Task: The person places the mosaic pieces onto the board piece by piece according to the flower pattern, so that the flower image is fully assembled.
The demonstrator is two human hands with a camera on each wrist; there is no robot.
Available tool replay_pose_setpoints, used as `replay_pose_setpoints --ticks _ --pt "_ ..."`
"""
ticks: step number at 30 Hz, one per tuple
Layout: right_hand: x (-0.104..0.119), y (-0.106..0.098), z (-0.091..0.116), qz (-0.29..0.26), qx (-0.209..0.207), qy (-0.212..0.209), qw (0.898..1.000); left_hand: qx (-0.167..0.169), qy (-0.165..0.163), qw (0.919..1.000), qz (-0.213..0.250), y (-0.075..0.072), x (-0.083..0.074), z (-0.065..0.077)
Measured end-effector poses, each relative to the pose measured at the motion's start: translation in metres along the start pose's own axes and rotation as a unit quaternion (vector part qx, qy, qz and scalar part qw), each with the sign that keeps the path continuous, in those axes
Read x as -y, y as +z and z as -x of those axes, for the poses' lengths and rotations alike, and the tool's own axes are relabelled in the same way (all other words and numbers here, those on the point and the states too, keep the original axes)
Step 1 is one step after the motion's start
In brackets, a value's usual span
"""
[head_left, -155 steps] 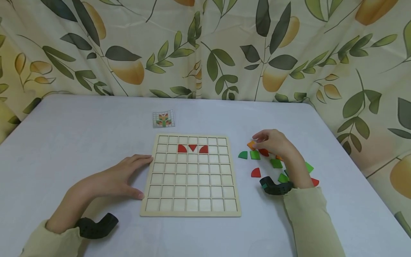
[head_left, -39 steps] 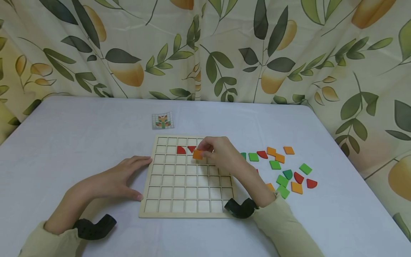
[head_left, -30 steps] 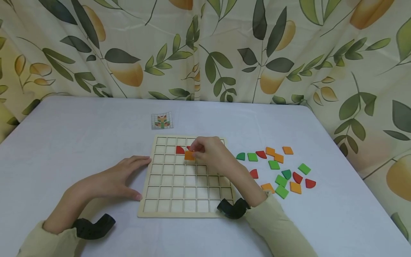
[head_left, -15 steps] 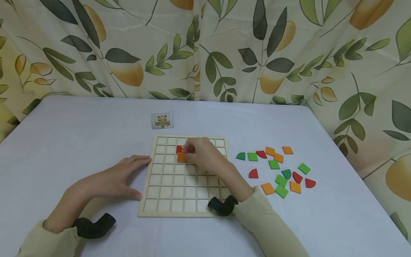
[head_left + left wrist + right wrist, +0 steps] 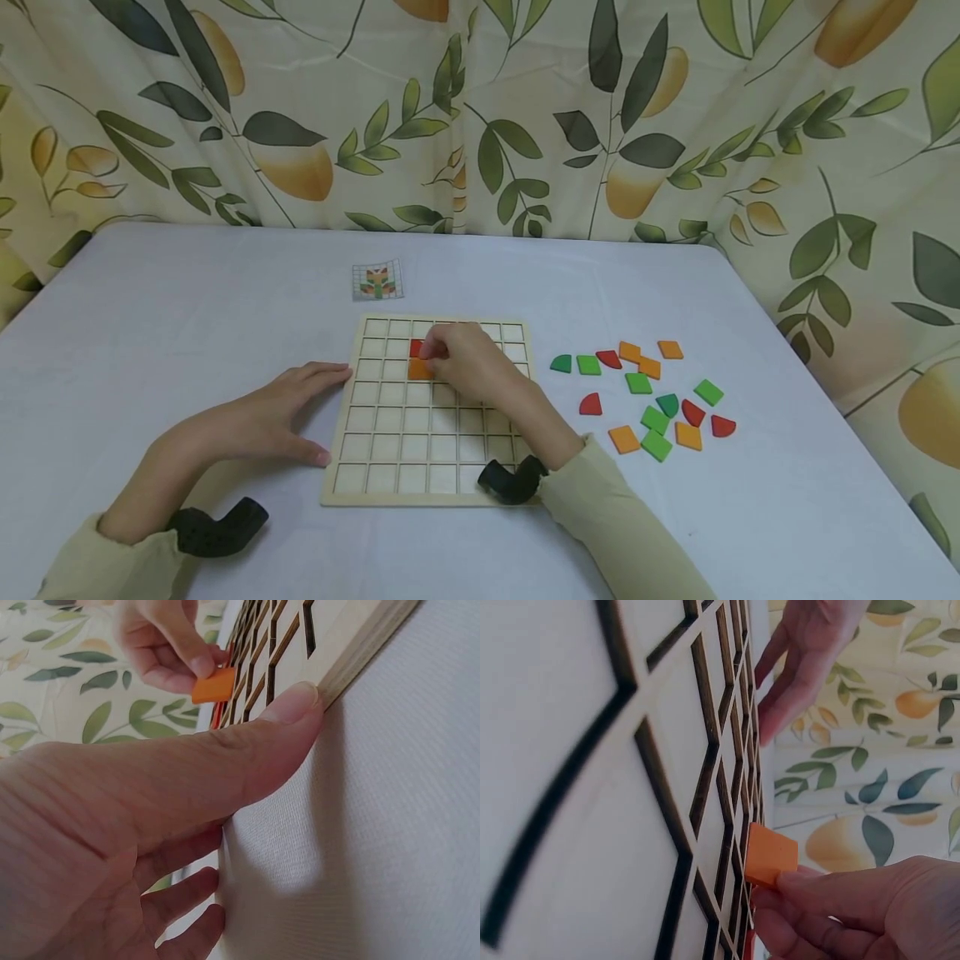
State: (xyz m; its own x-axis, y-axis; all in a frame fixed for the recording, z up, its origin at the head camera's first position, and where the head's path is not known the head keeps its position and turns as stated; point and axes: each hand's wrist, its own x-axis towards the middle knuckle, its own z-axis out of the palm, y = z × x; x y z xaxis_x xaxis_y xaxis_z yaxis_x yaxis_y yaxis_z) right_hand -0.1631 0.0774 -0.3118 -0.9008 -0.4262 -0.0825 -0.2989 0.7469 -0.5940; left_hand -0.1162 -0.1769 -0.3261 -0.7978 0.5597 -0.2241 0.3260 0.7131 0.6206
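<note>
A wooden grid board point(image 5: 442, 500) lies on the white table, divided into shallow square cells. My right hand point(image 5: 468, 358) pinches an orange square tile point(image 5: 420, 368) between thumb and fingers at a cell in the third row. In the right wrist view the orange tile point(image 5: 771, 856) stands tilted, one edge right at the grid. Just behind it a red quarter-circle tile point(image 5: 416, 347) shows in part; my right hand hides the other red tiles. My left hand point(image 5: 262, 421) rests with fingers spread against the board's left edge, the thumb point(image 5: 292, 705) touching its rim.
Right of the board several loose tiles lie scattered: green squares point(image 5: 638, 383), orange pieces point(image 5: 624, 439), red quarter-circles point(image 5: 590, 404) and dark green ones point(image 5: 561, 363). A small pattern card point(image 5: 378, 281) lies behind the board. A leaf-print curtain point(image 5: 517, 117) hangs at the table's far edge.
My right hand has picked up an orange tile from the loose pieces and carried it left over the board, down to a cell below the left red quarter-circle. My left hand has stayed in place.
</note>
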Motion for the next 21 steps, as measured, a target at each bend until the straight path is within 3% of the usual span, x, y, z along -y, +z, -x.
replay_pose_setpoints --ticks 7,21 --pt "0.0020 0.0016 0.0004 0.024 0.006 0.007 1.000 0.002 0.001 1.0000 0.003 0.0006 0.0006 -0.0009" --pt "0.0016 0.0023 0.0010 0.050 0.019 -0.019 0.998 0.003 0.000 1.0000 0.003 -0.0002 0.0004 -0.0006"
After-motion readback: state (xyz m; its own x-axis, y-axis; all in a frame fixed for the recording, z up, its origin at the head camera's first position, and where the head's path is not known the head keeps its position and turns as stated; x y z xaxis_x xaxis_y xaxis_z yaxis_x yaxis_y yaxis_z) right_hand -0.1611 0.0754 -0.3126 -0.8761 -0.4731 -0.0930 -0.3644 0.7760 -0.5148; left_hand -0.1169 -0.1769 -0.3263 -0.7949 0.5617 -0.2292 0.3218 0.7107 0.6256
